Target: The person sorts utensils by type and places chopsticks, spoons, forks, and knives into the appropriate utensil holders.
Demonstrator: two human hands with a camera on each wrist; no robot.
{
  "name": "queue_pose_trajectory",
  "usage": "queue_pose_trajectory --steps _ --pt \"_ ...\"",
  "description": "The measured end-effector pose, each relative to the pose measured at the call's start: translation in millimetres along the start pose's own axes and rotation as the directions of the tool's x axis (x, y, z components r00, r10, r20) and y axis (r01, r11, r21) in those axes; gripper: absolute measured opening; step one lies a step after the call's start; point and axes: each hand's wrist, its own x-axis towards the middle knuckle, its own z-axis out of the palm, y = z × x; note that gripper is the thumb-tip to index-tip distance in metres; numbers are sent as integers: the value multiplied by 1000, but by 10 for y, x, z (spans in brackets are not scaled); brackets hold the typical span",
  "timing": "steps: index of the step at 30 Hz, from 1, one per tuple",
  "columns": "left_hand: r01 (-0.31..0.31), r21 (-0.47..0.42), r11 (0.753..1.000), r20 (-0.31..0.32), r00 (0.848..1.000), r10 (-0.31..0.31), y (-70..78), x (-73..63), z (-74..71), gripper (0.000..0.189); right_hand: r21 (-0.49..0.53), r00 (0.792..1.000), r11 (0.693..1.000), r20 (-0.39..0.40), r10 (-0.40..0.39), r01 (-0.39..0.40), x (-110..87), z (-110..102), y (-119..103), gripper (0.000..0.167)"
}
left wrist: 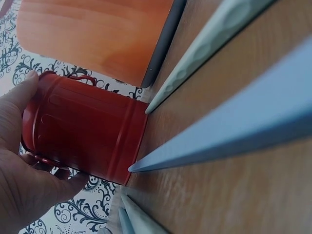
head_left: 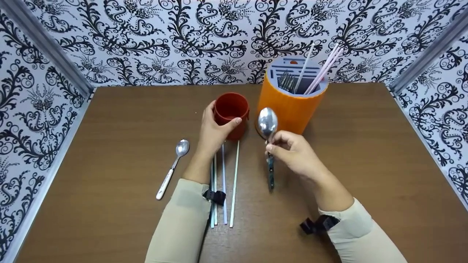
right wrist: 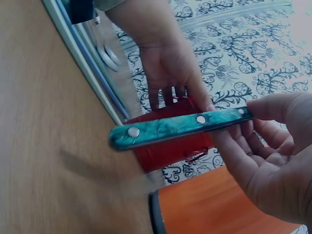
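Note:
My left hand [head_left: 215,129] grips a small red metal bucket [left wrist: 87,126] with side handles, thumb over its rim and fingers round the far side. The bucket stands upright on the table. Between thumb and fingers, my right hand [head_left: 298,155] pinches a spoon [head_left: 268,122] where its neck meets the handle. Its bowl points up and away, in front of the orange holder. The spoon's green marbled handle [right wrist: 165,126] with metal rivets shows in the right wrist view. Several pale chopsticks [head_left: 234,190] lie on the table just in front of the bucket, partly hidden under my left forearm.
A second spoon [head_left: 172,168] with a white handle lies left of the left forearm. The orange holder [head_left: 285,109] at the back right has a grey slotted top, with pink and pale sticks [head_left: 325,69] and dark prongs inside. Patterned walls [head_left: 146,47] bound the table.

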Motion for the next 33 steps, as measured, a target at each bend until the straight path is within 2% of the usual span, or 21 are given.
queue_pose_trajectory --steps 4,8,11,16,22,29,33 --pt "-4 -25 1000 0 1000 4 -3 -4 -3 89 104 996 993 -78 -45 53 5 -2 -69 12" --pt "-6 -24 1000 4 1000 6 -5 -2 4 89 120 983 985 -153 -105 124 18 -6 -181 7" --pt "-4 -30 1000 11 1000 5 -9 5 7 89 112 966 977 -205 -155 181 48 -1 -280 10" --pt "0 -38 999 17 1000 1 -17 15 2 90 130 921 951 -316 -227 280 144 52 -445 17" --pt "5 -49 999 16 1000 -4 -27 13 -9 90 211 867 898 -415 -276 386 293 141 -562 13" --pt "-14 -41 999 20 1000 15 -28 19 -3 89 119 783 864 -495 -376 490 493 236 -610 16" --pt "-19 -40 999 21 1000 20 -27 18 9 87 75 756 860 -520 -399 505 612 315 -598 13"
